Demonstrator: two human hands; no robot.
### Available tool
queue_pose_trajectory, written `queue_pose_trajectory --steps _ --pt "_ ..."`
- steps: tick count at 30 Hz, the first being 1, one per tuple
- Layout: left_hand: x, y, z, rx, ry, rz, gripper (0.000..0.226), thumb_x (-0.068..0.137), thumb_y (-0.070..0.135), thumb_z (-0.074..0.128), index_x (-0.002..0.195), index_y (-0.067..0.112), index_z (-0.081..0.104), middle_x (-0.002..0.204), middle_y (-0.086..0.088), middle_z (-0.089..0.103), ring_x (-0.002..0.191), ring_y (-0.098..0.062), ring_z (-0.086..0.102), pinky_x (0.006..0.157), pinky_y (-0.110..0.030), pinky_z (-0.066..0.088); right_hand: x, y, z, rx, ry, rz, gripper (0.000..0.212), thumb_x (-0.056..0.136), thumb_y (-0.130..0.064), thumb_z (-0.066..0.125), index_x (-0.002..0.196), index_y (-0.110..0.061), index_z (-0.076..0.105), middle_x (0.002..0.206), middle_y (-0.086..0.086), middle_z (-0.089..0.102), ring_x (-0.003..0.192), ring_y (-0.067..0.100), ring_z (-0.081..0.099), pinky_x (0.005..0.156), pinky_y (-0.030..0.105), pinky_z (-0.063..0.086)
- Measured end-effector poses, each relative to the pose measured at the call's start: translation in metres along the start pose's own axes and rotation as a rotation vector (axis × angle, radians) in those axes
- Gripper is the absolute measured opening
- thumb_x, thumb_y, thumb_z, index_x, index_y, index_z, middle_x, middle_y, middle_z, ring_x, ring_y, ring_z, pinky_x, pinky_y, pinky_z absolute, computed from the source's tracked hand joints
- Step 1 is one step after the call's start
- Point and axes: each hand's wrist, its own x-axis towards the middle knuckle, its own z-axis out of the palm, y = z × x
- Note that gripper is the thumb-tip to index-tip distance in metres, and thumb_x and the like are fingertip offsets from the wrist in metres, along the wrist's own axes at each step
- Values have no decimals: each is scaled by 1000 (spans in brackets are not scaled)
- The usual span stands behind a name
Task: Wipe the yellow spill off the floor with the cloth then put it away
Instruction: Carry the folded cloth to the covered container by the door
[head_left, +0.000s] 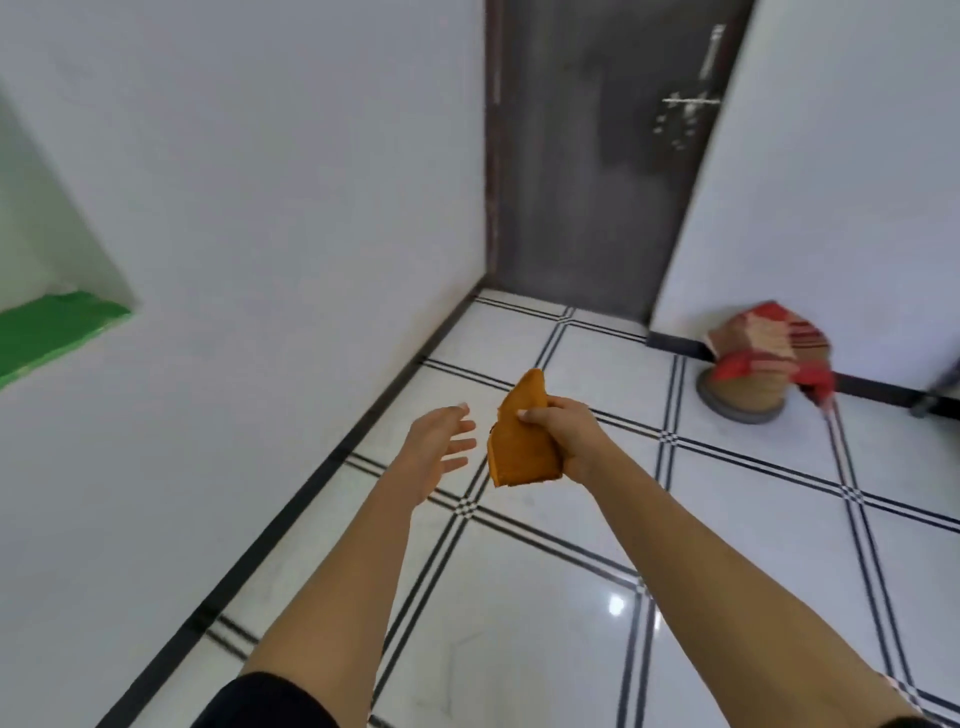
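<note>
Two bare forearms reach forward over a glossy white tiled floor (545, 597) crossed by thin black double lines. The right hand (563, 436) is closed around a folded orange-yellow cloth (519, 441), thumb pressed on its near face, holding it in the air above the tiles; one corner of the cloth points upward and its lower edge hangs squarely below the fist. The left hand (441, 447) is just beside the cloth, not touching it, fingers spread apart and palm turned toward it, holding nothing.

Near the right-hand wall a round tan pot-like container (743, 389) stands on the floor, covered by a red and cream striped fabric (763, 332) that drapes over its top and trails down one side; its contents are hidden.

White walls flank the floor on the left and right, each with a dark skirting strip (322, 467) along its base. A dark door (597, 156) with a metal latch closes the far end. A green ledge (52, 327) is set into the left wall. Open tiles stretch ahead between the walls.
</note>
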Motion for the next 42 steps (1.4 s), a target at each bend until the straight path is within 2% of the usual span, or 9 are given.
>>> queue_pose_trajectory --steps 2,9,13,18,22,28,33,38,42 --pt "23 9 44 23 -58 2 41 92 35 54 126 12 50 117 -8 59 102 -25 60 87 -40 48 13 -12 -41 30 65 -16 44 85 -12 64 126 -13 47 112 9 55 95 29 54 78 44 47" --pt "99 38 172 99 -271 -3 42 93 37 51 128 14 47 120 -7 57 104 -26 58 91 -41 47 70 -51 -153 116 262 -23 59 84 -17 67 136 -15 40 130 13 51 109 35 53 94 54 46" --pt "154 49 225 130 -347 -29 42 92 38 52 127 15 48 123 -9 57 104 -26 59 88 -40 48 111 -69 -199 188 331 -8 59 83 -16 68 136 -15 41 129 13 53 108 36 54 88 54 48" --pt "236 76 295 181 -444 -55 45 94 37 48 133 14 44 131 -10 53 112 -31 56 93 -43 45 180 -103 -255 247 410 12 63 85 -15 65 140 -16 35 135 12 47 114 37 50 89 53 45" --pt "301 103 347 211 -495 -73 42 96 36 45 132 14 46 130 -10 54 108 -29 57 92 -42 46 233 -133 -300 283 479 19 61 86 -12 64 139 -16 34 134 13 45 117 38 47 93 53 43" --pt "394 136 444 242 -571 -143 29 95 33 49 117 16 53 114 -6 58 85 -19 61 79 -37 47 312 -171 -374 342 601 63 60 83 -17 67 136 -17 39 133 12 47 116 38 48 98 56 42" --pt "459 138 524 284 -658 -185 30 94 31 51 118 14 54 111 -8 60 91 -24 62 82 -39 47 376 -181 -448 399 677 83 59 82 -14 67 134 -16 41 130 14 49 113 38 50 94 56 45" --pt "524 140 612 294 -648 -213 27 94 29 51 116 14 54 109 -8 61 100 -28 61 87 -41 47 445 -196 -537 459 678 93 54 83 -7 64 133 -12 43 128 18 52 110 40 52 90 59 46" --pt "572 155 686 306 -630 -242 25 94 29 50 114 14 54 108 -7 61 98 -27 61 87 -41 46 494 -228 -615 450 676 149 52 84 -6 63 132 -13 44 128 18 50 111 42 51 90 59 46"
